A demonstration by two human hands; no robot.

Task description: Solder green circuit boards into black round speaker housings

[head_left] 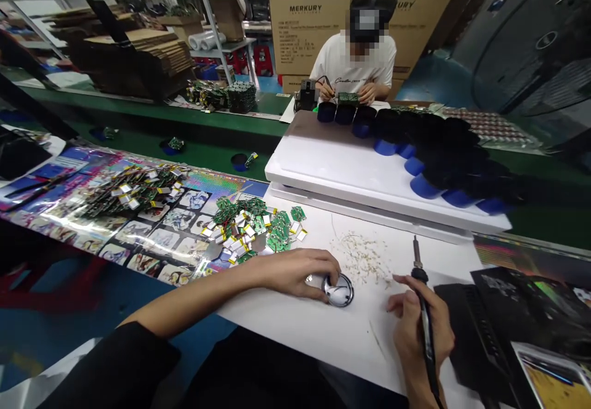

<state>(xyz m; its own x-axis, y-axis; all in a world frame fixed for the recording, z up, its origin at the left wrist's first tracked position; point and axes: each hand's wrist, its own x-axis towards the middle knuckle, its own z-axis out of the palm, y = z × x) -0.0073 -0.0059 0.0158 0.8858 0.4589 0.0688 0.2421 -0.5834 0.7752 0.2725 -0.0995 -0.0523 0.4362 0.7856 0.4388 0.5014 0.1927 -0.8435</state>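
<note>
My left hand point(300, 271) lies on the white table point(323, 329), its fingers curled round a small round silver part point(339, 290). My right hand point(422, 323) grips a black soldering iron point(421, 286), tip pointing up and away, just right of the round part. Between the hands, a little farther off, lies a scatter of tiny pale wire offcuts point(362, 255). A heap of small green circuit boards with white-and-yellow cells point(252, 227) sits beyond my left forearm.
A larger heap of boards point(133, 190) lies at the left on a glossy picture sheet. White foam slabs point(351, 175) carry rows of blue-and-black round cups point(434, 150). A person in a white shirt point(353, 64) works across the green conveyor. Black equipment point(503, 323) stands at right.
</note>
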